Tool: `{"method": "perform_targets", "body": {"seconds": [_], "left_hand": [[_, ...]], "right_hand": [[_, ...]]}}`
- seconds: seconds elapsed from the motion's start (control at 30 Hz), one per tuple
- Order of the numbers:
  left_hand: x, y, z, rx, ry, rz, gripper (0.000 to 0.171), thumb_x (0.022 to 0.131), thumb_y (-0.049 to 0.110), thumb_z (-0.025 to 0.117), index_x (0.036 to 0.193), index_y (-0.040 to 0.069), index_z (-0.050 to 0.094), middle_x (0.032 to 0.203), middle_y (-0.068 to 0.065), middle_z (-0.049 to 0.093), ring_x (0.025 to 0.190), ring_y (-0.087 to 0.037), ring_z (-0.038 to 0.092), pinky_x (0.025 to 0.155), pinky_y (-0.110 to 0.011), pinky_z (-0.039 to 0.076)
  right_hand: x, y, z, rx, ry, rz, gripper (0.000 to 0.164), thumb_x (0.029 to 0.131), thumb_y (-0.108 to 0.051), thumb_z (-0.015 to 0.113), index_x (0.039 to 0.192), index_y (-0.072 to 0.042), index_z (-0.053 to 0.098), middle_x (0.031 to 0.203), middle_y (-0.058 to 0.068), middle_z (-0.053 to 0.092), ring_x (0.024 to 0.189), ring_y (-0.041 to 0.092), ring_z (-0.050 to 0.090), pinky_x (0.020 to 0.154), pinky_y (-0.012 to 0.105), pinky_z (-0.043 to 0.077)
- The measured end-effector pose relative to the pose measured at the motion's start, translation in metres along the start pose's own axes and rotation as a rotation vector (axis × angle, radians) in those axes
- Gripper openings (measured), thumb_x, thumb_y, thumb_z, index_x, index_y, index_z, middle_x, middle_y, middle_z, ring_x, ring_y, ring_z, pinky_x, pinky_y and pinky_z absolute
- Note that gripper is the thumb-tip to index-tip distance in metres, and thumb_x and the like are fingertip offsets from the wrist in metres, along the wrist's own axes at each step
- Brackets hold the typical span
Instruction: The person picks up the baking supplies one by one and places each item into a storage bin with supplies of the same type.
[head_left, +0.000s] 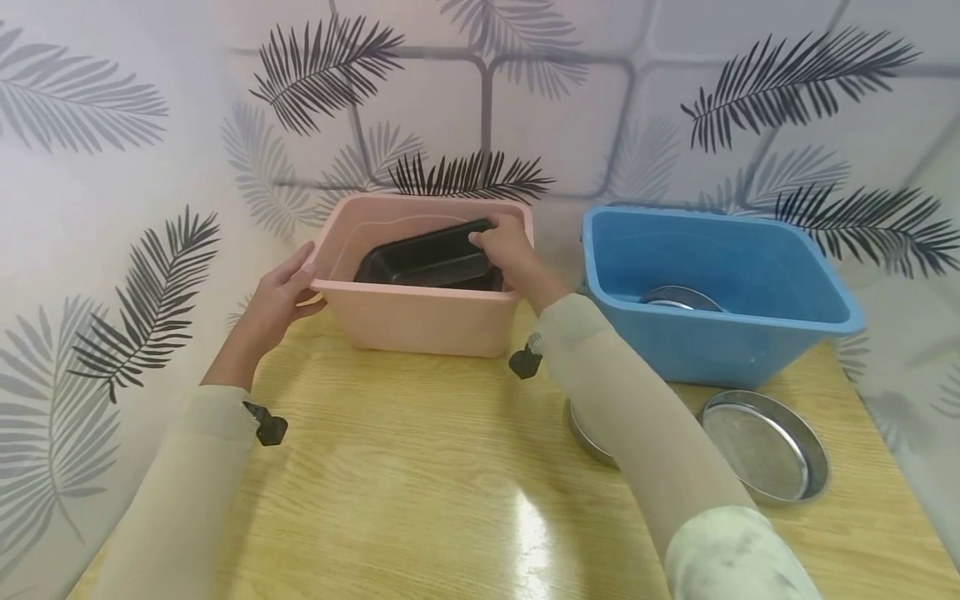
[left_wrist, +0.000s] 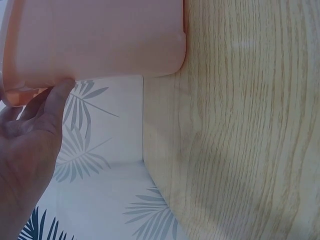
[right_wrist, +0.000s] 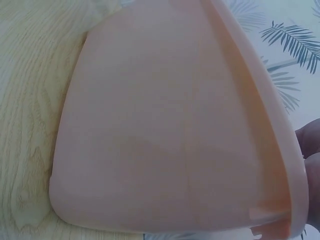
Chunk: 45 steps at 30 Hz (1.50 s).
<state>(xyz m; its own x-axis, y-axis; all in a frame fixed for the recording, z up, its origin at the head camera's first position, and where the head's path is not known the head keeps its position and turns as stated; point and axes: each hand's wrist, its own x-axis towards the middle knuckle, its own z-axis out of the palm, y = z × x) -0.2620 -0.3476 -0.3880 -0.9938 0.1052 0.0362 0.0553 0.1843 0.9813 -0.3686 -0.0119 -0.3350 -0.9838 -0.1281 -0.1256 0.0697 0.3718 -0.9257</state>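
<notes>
A pink plastic bin [head_left: 420, 321] stands at the back of the table, left of centre. My left hand [head_left: 276, 304] holds its left end by the rim; in the left wrist view, the fingers [left_wrist: 37, 107] reach under the rim's edge. Inside the bin lies a tilted black loaf pan [head_left: 435, 254], with dark material visible below it. My right hand [head_left: 506, 250] reaches over the right side and grips the pan's right end, thumb on the near side. In the right wrist view the bin's wall fills most of the picture and only a bit of the hand [right_wrist: 312, 170] shows.
To the right is a blue bin [head_left: 712, 346] with a round metal pan [head_left: 682, 296] inside. In front of it lie a round metal pan [head_left: 757, 446] and another [head_left: 588, 437], partly hidden by my right sleeve. Leaf-patterned wall covering [head_left: 420, 100] rises behind the wooden table [head_left: 397, 467].
</notes>
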Motion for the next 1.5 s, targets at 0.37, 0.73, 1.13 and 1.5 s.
{"method": "perform_targets", "body": {"seconds": [0.37,0.73,1.13,1.5], "left_hand": [[-0.002,0.002,0.003,0.033,0.015,-0.003,0.065,0.107,0.045,0.043,0.163,0.032,0.012,0.168,-0.012,0.019,0.143,-0.037,0.042,0.103,-0.033,0.050],[-0.004,0.001,0.003,0.013,-0.005,-0.003,0.067,0.107,0.043,0.044,0.163,0.028,0.011,0.168,-0.015,0.017,0.140,-0.024,0.048,0.103,-0.031,0.050],[-0.001,0.000,0.006,-0.002,-0.006,-0.009,0.066,0.107,0.047,0.040,0.163,0.032,0.009,0.169,-0.013,0.017,0.148,-0.037,0.033,0.112,-0.039,0.042],[-0.001,-0.003,0.009,-0.053,0.050,-0.004,0.066,0.107,0.044,0.042,0.164,0.027,0.013,0.166,-0.018,0.021,0.142,-0.024,0.046,0.110,-0.035,0.047]], "right_hand": [[-0.008,-0.004,-0.008,0.019,0.002,-0.100,0.061,0.100,-0.013,0.063,0.155,-0.007,0.038,0.160,0.013,0.039,0.147,0.028,0.038,0.120,0.039,0.037],[-0.015,-0.002,-0.015,0.003,-0.016,-0.122,0.062,0.100,-0.018,0.064,0.156,-0.008,0.038,0.158,0.013,0.043,0.145,0.027,0.042,0.119,0.038,0.039],[-0.044,0.001,-0.031,-0.079,-0.061,-0.276,0.062,0.100,-0.024,0.065,0.155,-0.010,0.040,0.152,0.017,0.049,0.139,0.031,0.049,0.114,0.042,0.044],[-0.086,0.006,-0.075,-0.091,-0.090,-0.310,0.065,0.099,-0.027,0.067,0.157,-0.016,0.039,0.153,0.016,0.048,0.142,0.030,0.045,0.118,0.046,0.038]]}}
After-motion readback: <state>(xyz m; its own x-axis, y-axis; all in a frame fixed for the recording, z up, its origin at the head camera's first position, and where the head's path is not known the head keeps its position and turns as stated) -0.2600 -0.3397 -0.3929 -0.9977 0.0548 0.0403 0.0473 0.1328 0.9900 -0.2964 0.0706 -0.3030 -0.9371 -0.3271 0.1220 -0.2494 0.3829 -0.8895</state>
